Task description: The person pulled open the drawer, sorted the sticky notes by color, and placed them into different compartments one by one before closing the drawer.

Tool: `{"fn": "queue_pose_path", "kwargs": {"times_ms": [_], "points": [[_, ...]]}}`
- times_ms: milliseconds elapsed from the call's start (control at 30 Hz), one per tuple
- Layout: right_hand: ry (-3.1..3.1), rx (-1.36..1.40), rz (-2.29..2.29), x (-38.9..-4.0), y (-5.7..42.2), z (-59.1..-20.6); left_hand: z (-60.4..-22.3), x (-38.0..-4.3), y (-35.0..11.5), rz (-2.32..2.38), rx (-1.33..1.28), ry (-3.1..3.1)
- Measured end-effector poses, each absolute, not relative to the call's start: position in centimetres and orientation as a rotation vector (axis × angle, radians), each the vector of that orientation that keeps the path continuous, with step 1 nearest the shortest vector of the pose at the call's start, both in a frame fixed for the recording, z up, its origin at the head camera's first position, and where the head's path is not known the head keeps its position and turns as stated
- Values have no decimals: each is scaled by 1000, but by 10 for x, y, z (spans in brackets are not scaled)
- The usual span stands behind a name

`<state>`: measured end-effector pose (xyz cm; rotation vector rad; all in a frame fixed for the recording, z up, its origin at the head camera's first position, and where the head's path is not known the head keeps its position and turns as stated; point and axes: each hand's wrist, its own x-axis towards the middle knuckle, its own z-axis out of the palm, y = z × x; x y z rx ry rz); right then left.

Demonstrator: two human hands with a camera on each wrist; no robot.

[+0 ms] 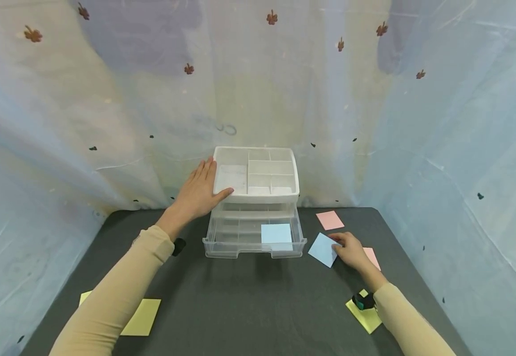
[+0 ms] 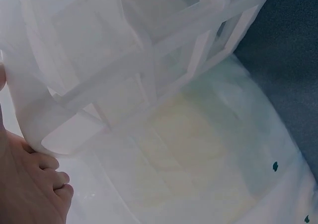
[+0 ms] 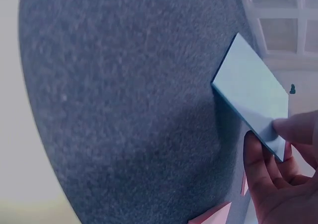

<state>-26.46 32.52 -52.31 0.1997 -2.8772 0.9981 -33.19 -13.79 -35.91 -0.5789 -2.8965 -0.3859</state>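
A white plastic drawer organizer (image 1: 270, 174) with a divided top stands at the back of the table. Its clear lower drawer (image 1: 222, 249) is pulled out, and a blue sticky-note pad (image 1: 276, 233) lies at that drawer's right. My left hand (image 1: 197, 193) rests against the organizer's upper left side, fingers extended along it and thumb over the front rim. To the right of the drawer, my right hand (image 1: 351, 251) pinches a second blue sticky-note pad (image 1: 322, 249) by one corner between thumb and fingers. In the right wrist view this held pad (image 3: 251, 87) is tilted above the dark table.
Pink sticky notes (image 1: 330, 220) lie behind my right hand, with another pink one (image 1: 372, 258) partly hidden beside it. Yellow notes (image 1: 364, 316) sit under the right wrist, and more yellow notes (image 1: 142, 319) under the left forearm. A patterned curtain (image 1: 258, 109) hangs behind the table.
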Motion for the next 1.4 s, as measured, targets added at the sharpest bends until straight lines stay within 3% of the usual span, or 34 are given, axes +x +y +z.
{"fn": "queue_pose_path", "kwargs": {"times_ms": [567, 1400], "points": [[-2793, 110, 1143, -247, 322, -506, -359, -329, -139, -342, -578, -2896], [-2613, 125, 1193, -237, 322, -433, -359, -331, -137, -319, -573, -2896]]}}
